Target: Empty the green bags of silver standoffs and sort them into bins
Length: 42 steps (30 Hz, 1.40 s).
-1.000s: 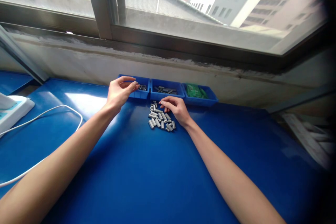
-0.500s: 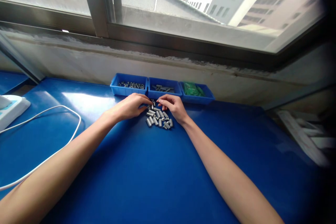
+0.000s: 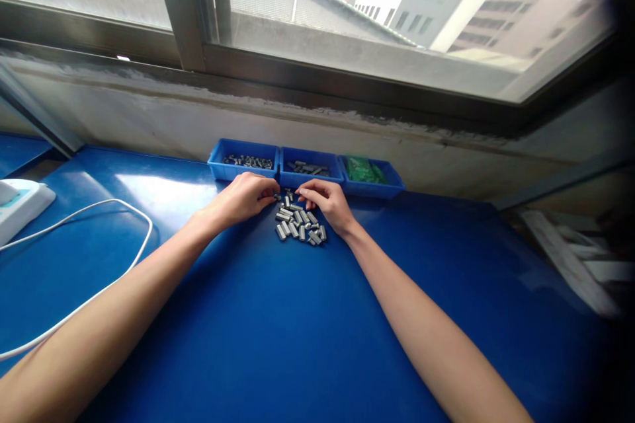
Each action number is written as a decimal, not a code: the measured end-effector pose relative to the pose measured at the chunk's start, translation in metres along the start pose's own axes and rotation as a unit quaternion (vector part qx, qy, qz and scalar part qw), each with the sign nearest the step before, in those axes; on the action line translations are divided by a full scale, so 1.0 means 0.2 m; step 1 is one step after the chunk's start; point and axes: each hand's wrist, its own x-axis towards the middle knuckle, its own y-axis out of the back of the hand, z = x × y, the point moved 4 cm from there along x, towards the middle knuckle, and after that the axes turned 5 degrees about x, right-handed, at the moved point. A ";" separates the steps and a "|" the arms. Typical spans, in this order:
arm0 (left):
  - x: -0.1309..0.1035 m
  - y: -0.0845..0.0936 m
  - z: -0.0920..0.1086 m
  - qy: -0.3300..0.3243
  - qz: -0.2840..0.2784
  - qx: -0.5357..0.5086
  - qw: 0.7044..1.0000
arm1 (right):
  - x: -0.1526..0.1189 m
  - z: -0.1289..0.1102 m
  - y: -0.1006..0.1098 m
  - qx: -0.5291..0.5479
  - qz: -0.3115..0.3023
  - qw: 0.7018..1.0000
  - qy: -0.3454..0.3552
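A loose pile of small metal pieces (image 3: 298,223) lies on the blue table between my hands. My left hand (image 3: 251,196) is at the pile's upper left, thumb and fingers pinched on something small and shiny that I cannot make out. At the upper right is my right hand (image 3: 321,200), its thumb and index finger drawn together near the pile; anything between the tips is too small to tell. Behind them stand three blue bins: the left bin (image 3: 243,172) holds small screws, the middle bin (image 3: 311,179) grey metal pieces, and the right bin (image 3: 374,190) green packets.
On the left a white cable (image 3: 143,250) curves over the blue table (image 3: 278,337), beside a white power strip (image 3: 30,207). Behind the bins are a wall and a window frame (image 3: 347,84). Pale boards (image 3: 568,261) are beyond the table's right edge.
My left hand has shifted slightly left, off the top of the pile, and its fingers have curled in more. My right hand has hardly moved.
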 end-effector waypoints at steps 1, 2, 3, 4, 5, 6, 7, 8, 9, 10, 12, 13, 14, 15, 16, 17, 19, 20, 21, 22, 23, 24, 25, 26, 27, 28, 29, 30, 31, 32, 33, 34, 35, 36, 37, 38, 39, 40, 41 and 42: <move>0.00 0.00 -0.01 0.009 0.003 -0.005 1.000 | 0.00 0.00 0.00 0.001 0.000 1.000 -0.001; 0.00 0.01 -0.01 0.019 0.008 -0.012 1.000 | 0.00 0.00 0.00 0.002 0.001 1.000 -0.002; -0.01 0.01 -0.02 0.032 0.014 -0.022 0.999 | 0.00 0.00 0.00 0.003 0.001 1.000 -0.002; -0.01 0.02 -0.02 0.046 0.024 -0.035 0.998 | 0.00 0.00 0.00 0.003 0.001 1.000 -0.001; -0.01 0.03 -0.02 0.062 0.037 -0.053 0.996 | 0.00 0.00 0.00 0.004 0.000 1.000 0.000; -0.01 0.04 -0.02 0.080 0.053 -0.077 0.992 | 0.00 0.00 0.00 0.003 0.000 1.000 0.001; -0.01 0.05 -0.02 0.098 0.069 -0.105 0.987 | 0.00 0.00 0.00 0.003 0.000 1.000 0.002; -0.01 0.06 -0.01 0.116 0.081 -0.141 0.980 | 0.00 0.00 0.00 0.002 -0.001 1.000 0.002; 0.00 0.07 0.00 0.132 0.087 -0.185 0.970 | 0.00 0.00 0.00 0.002 -0.001 1.000 0.002; 0.00 0.07 0.01 0.144 0.083 -0.238 0.957 | 0.00 0.00 0.00 0.002 -0.001 1.000 0.000; 0.00 0.06 0.03 0.162 0.054 -0.356 0.919 | 0.00 0.00 0.00 0.004 0.001 1.000 -0.004; 0.00 0.05 0.04 0.171 0.032 -0.412 0.894 | 0.00 0.00 0.00 0.005 0.001 1.000 -0.005; 0.00 0.05 0.05 0.180 0.010 -0.461 0.869 | 0.00 0.00 0.00 0.006 0.001 1.000 -0.006; 0.00 0.04 0.05 0.193 -0.010 -0.499 0.845 | 0.00 0.00 0.00 0.006 0.000 1.000 -0.006; -0.01 0.03 0.05 0.207 -0.026 -0.528 0.824 | 0.00 0.00 0.00 0.005 -0.002 1.000 -0.005; -0.01 0.03 0.05 0.219 -0.038 -0.548 0.806 | 0.00 0.00 0.00 0.006 -0.003 1.000 -0.004; -0.02 0.03 0.05 0.236 -0.047 -0.573 0.783 | 0.00 0.01 0.01 0.007 -0.003 1.000 -0.002; -0.02 0.03 0.05 0.241 -0.046 -0.580 0.776 | 0.00 0.01 0.01 0.008 -0.002 1.000 -0.002; -0.02 0.03 0.05 0.244 -0.046 -0.586 0.771 | 0.00 0.01 0.01 0.008 -0.002 1.000 -0.002; -0.02 0.03 0.05 0.246 -0.047 -0.590 0.768 | 0.00 0.02 0.01 0.009 -0.001 1.000 -0.002; -0.02 0.03 0.05 0.247 -0.048 -0.592 0.765 | 0.00 0.02 0.01 0.009 -0.002 1.000 -0.001; -0.02 0.03 0.06 0.249 -0.048 -0.593 0.764 | 0.00 0.02 0.01 0.009 -0.002 1.000 -0.001; -0.01 0.03 0.06 0.250 -0.044 -0.592 0.765 | 0.00 0.02 0.01 0.010 -0.003 1.000 0.000; -0.01 0.03 0.06 0.251 -0.031 -0.590 0.767 | 0.00 0.02 0.01 0.010 -0.003 1.000 0.000; -0.01 0.03 0.05 0.252 -0.006 -0.583 0.772 | 0.00 0.02 0.01 0.010 -0.003 1.000 0.000; -0.01 0.05 0.04 0.252 0.030 -0.569 0.782 | 0.00 0.02 0.01 0.011 -0.002 1.000 -0.001; 0.00 0.07 0.02 0.249 0.075 -0.548 0.795 | 0.00 0.02 0.01 0.011 -0.001 1.000 -0.001; 0.00 0.09 0.00 0.246 0.125 -0.521 0.808 | 0.00 0.02 0.01 0.011 0.000 1.000 -0.002; -0.01 0.11 -0.02 0.242 0.174 -0.490 0.819 | 0.00 0.03 0.01 0.011 0.001 1.000 -0.003; -0.01 0.13 -0.04 0.240 0.218 -0.459 0.827 | 0.00 0.03 0.01 0.012 0.001 1.000 -0.003; -0.02 0.15 -0.06 0.240 0.255 -0.436 0.829 | 0.00 0.03 0.01 0.013 0.000 1.000 -0.004; -0.02 0.17 -0.08 0.243 0.287 -0.420 0.826 | 0.00 0.03 0.01 0.014 0.000 1.000 -0.004; -0.03 0.18 -0.09 0.247 0.314 -0.410 0.820 | 0.00 0.03 0.01 0.015 -0.001 1.000 -0.003; -0.04 0.18 -0.11 0.250 0.333 -0.404 0.815 | 0.00 0.02 0.01 0.016 -0.001 1.000 -0.003; -0.04 0.18 -0.12 0.253 0.346 -0.400 0.810 | 0.00 0.02 0.01 0.017 0.000 1.000 -0.003; -0.04 0.18 -0.13 0.256 0.353 -0.396 0.808 | 0.00 0.02 0.01 0.018 0.001 1.000 -0.003; -0.04 0.18 -0.13 0.257 0.354 -0.391 0.810 | 0.00 0.02 0.01 0.017 0.001 1.000 -0.003; -0.04 0.18 -0.12 0.255 0.351 -0.386 0.814 | 0.00 0.02 0.01 0.016 0.001 1.000 -0.002; -0.04 0.17 -0.11 0.250 0.345 -0.379 0.821 | 0.00 0.02 0.01 0.014 0.001 1.000 -0.001; -0.03 0.17 -0.10 0.239 0.334 -0.373 0.832 | 0.00 0.02 0.01 0.012 0.000 1.000 -0.001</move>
